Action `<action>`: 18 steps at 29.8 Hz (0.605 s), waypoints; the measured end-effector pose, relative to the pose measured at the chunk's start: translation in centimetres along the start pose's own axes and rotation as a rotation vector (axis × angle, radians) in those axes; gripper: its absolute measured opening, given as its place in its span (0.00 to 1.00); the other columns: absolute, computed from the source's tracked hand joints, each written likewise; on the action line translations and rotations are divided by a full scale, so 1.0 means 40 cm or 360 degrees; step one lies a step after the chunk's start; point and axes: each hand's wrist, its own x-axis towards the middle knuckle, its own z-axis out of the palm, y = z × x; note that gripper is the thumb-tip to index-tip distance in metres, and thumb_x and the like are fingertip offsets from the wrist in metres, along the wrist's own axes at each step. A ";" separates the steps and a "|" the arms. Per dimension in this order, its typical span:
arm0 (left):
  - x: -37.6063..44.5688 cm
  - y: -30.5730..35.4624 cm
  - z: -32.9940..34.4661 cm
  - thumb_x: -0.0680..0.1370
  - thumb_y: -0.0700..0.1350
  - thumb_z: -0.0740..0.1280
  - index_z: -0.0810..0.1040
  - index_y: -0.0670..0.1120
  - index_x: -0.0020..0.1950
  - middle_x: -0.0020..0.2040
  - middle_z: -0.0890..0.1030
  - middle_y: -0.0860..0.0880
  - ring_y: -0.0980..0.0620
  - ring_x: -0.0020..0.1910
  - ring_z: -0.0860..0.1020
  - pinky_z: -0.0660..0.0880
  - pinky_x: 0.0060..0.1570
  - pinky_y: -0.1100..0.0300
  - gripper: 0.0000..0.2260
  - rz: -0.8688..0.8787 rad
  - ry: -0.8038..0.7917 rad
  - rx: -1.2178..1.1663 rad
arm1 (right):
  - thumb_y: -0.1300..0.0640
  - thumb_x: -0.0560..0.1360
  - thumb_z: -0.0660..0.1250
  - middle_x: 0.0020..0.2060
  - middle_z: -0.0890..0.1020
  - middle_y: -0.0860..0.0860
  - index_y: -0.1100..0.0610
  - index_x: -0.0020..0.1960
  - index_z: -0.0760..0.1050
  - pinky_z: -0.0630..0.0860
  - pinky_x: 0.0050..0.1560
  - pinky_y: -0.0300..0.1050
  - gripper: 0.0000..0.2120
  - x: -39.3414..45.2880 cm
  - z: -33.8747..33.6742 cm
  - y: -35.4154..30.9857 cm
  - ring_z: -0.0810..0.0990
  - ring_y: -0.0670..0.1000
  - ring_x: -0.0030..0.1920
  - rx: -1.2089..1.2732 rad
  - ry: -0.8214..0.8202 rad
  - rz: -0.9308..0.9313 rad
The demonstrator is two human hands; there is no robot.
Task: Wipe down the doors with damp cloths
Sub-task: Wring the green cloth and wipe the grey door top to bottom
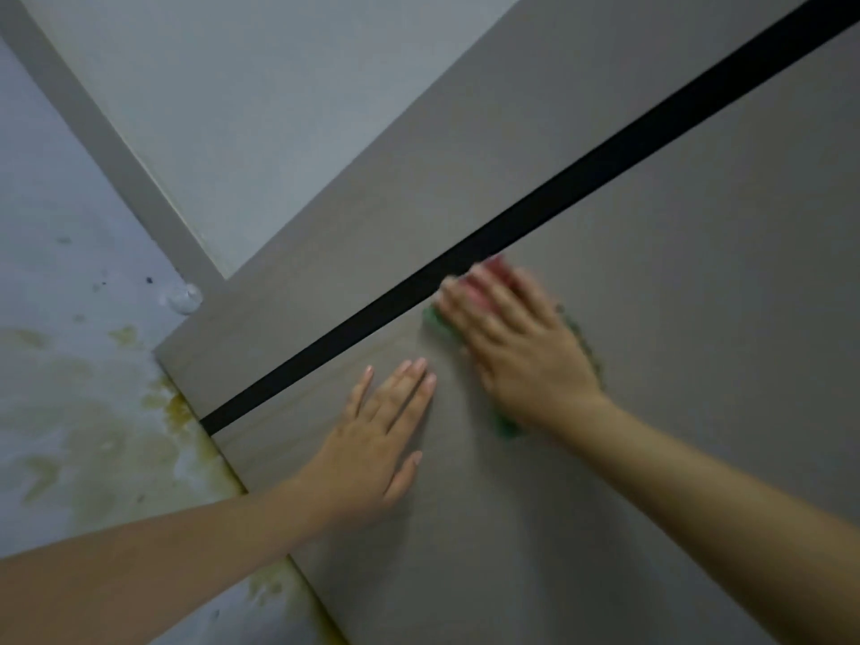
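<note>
Bracing the door (675, 272), the left hand (386, 425) is laid flat with fingers straight, while the cloth (440, 325) is pressed under the flattened right hand (516, 346), probably for even wiping pressure.

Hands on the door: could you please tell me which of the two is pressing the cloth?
The right hand presses the green cloth against the door; the left hand lies bare.

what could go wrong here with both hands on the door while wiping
1. The left hand lies flat and bare on the door, so it may leave prints on the wiped surface.
2. The right hand presses the green cloth with straight fingers rather than gripping it, so it could slip out.
3. The floor near the door's edge looks stained; the cloth could pick that up.
</note>
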 end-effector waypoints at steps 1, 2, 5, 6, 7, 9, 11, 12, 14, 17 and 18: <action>0.001 -0.003 0.002 0.75 0.51 0.57 0.61 0.38 0.75 0.74 0.61 0.37 0.41 0.74 0.59 0.56 0.68 0.41 0.30 -0.0016 0.0043 -0.0041 | 0.49 0.81 0.49 0.75 0.58 0.52 0.55 0.76 0.57 0.45 0.75 0.55 0.25 0.025 -0.010 0.039 0.54 0.58 0.75 0.0042 0.0115 0.0166; 0.003 -0.008 0.005 0.75 0.51 0.58 0.59 0.38 0.75 0.75 0.60 0.37 0.41 0.75 0.57 0.55 0.68 0.41 0.31 -0.0044 0.0078 -0.0080 | 0.49 0.81 0.49 0.75 0.59 0.52 0.55 0.76 0.57 0.45 0.74 0.55 0.25 0.052 -0.017 0.074 0.55 0.57 0.75 0.0085 0.0196 0.0294; 0.016 -0.019 0.015 0.75 0.51 0.58 0.55 0.39 0.76 0.75 0.56 0.36 0.41 0.75 0.54 0.53 0.71 0.41 0.31 -0.0135 0.0138 -0.0150 | 0.48 0.82 0.47 0.76 0.56 0.52 0.55 0.77 0.53 0.41 0.75 0.56 0.25 0.131 -0.023 0.094 0.51 0.58 0.76 0.0103 0.0253 0.0437; 0.021 -0.024 0.017 0.76 0.51 0.58 0.55 0.39 0.76 0.75 0.56 0.36 0.41 0.76 0.53 0.52 0.71 0.41 0.32 -0.0173 0.0150 -0.0154 | 0.48 0.82 0.47 0.76 0.55 0.52 0.55 0.77 0.52 0.41 0.75 0.56 0.25 0.147 -0.023 0.074 0.51 0.58 0.76 0.0084 0.0233 0.0414; 0.024 -0.030 0.017 0.76 0.51 0.58 0.55 0.38 0.76 0.75 0.55 0.36 0.41 0.76 0.52 0.52 0.71 0.41 0.32 -0.0213 0.0161 -0.0150 | 0.49 0.82 0.47 0.77 0.54 0.52 0.55 0.78 0.51 0.41 0.74 0.56 0.26 0.153 -0.020 0.047 0.50 0.58 0.76 0.0058 0.0190 0.0341; 0.028 -0.040 0.014 0.76 0.51 0.57 0.56 0.37 0.76 0.75 0.55 0.35 0.41 0.76 0.52 0.52 0.71 0.41 0.32 -0.0269 0.0172 -0.0110 | 0.48 0.82 0.45 0.76 0.47 0.51 0.54 0.78 0.47 0.38 0.74 0.57 0.26 0.142 -0.016 -0.011 0.46 0.58 0.76 -0.0007 0.0024 0.0056; 0.032 -0.048 0.005 0.76 0.51 0.57 0.58 0.37 0.75 0.75 0.57 0.35 0.40 0.75 0.53 0.52 0.71 0.42 0.31 -0.0327 0.0210 -0.0082 | 0.48 0.82 0.44 0.76 0.44 0.50 0.53 0.78 0.44 0.35 0.73 0.57 0.26 0.128 -0.019 -0.006 0.42 0.57 0.76 -0.0008 -0.0075 -0.0160; 0.034 -0.048 0.002 0.76 0.51 0.57 0.58 0.37 0.75 0.75 0.58 0.35 0.40 0.75 0.54 0.51 0.71 0.42 0.31 -0.0361 0.0238 -0.0100 | 0.47 0.82 0.45 0.76 0.44 0.50 0.53 0.78 0.44 0.35 0.74 0.56 0.26 0.125 -0.022 0.019 0.41 0.56 0.76 0.0004 -0.0082 -0.0165; 0.047 -0.055 -0.011 0.76 0.51 0.57 0.57 0.38 0.75 0.75 0.60 0.36 0.41 0.75 0.55 0.52 0.71 0.43 0.30 -0.0404 0.0309 -0.0140 | 0.47 0.82 0.44 0.76 0.45 0.51 0.53 0.77 0.45 0.35 0.74 0.53 0.26 0.154 -0.040 0.088 0.42 0.56 0.76 0.0016 0.0004 0.0015; 0.059 -0.060 -0.012 0.76 0.51 0.57 0.57 0.38 0.75 0.75 0.61 0.38 0.44 0.75 0.56 0.55 0.69 0.42 0.30 -0.0394 0.0367 -0.0212 | 0.47 0.81 0.43 0.77 0.51 0.53 0.56 0.77 0.49 0.39 0.75 0.53 0.27 0.247 -0.070 0.175 0.47 0.56 0.77 0.0109 0.0203 0.0444; 0.061 -0.063 -0.009 0.76 0.51 0.57 0.57 0.38 0.75 0.75 0.60 0.39 0.45 0.75 0.55 0.55 0.69 0.42 0.30 -0.0392 0.0369 -0.0227 | 0.48 0.81 0.43 0.77 0.52 0.53 0.57 0.77 0.49 0.39 0.75 0.54 0.27 0.282 -0.076 0.176 0.48 0.57 0.77 0.0159 0.0243 0.0524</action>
